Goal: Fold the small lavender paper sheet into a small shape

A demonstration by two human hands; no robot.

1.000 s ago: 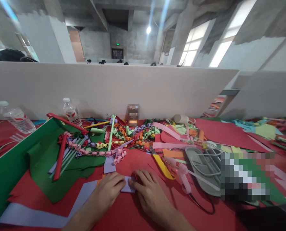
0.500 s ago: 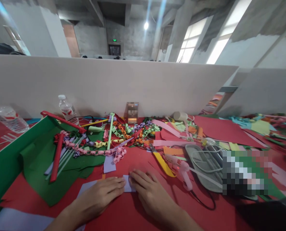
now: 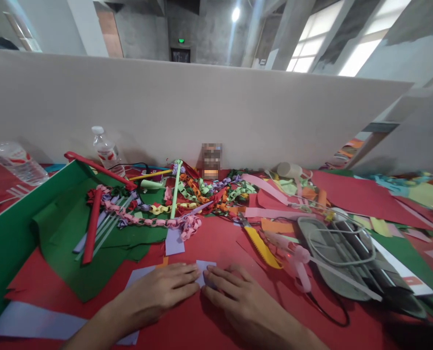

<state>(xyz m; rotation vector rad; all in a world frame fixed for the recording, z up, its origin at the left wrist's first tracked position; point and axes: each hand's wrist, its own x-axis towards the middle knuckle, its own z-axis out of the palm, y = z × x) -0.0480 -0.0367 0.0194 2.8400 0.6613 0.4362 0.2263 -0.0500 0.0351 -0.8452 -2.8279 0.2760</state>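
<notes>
Lavender paper (image 3: 205, 265) on red counter (image 3: 222, 243)
My left hand (image 3: 161, 292) and right hand (image 3: 240, 297) touch it, outstretched, unclamped (yellow cutter (image 3: 262, 247) nearby).

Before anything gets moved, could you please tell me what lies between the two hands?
In the head view, a piece of lilac paper lies between the left hand and the right hand.

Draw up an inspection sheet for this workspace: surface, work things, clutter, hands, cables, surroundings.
Surface: red covering, mostly buried toward the back.
Work things: small purple paper at the fingertips.
Clutter: paper chains, yellow-handled cutter, pink corded tool, gray tray.
Hands: left hand and right hand touch the small purple paper, fingers extended.
Cables: black cable from the pink corded tool, loosely curved.
Surroundings: pale partition behind; water bottles at left.
</notes>
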